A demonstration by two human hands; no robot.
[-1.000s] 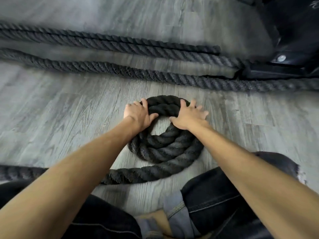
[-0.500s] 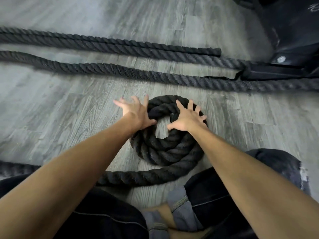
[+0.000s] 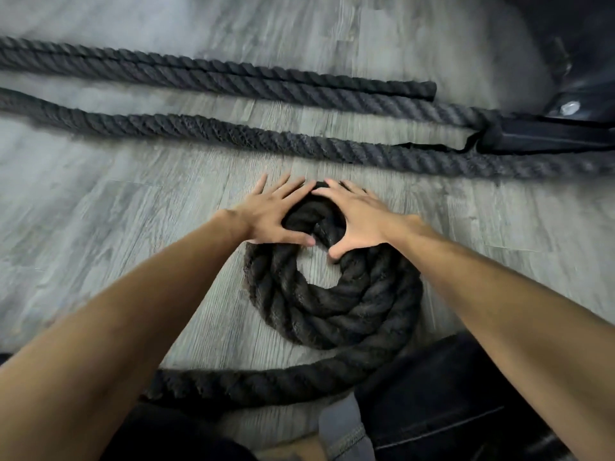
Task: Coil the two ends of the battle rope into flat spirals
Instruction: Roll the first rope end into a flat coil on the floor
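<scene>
A thick black battle rope lies on the grey wood floor, one end wound into a flat spiral coil [image 3: 332, 304] in front of my knees. My left hand [image 3: 273, 212] lies flat on the coil's far left part, fingers spread. Fingers also spread, my right hand [image 3: 357, 217] presses flat on the far right part, its thumb at the inner hole. The rope's tail [image 3: 253, 384] runs left from the coil's near side. Another rope end [image 3: 422, 89] lies straight farther back.
Straight runs of rope [image 3: 266, 141] cross the floor beyond the coil. A black strap anchor [image 3: 532, 138] and a dark machine base [image 3: 582, 61] sit at the upper right. My knees in dark jeans [image 3: 432, 410] are at the bottom edge.
Both hands slid to the far side of the coil and came closer together, pressing flat. The coil's inner hole looks narrower at the far side.
</scene>
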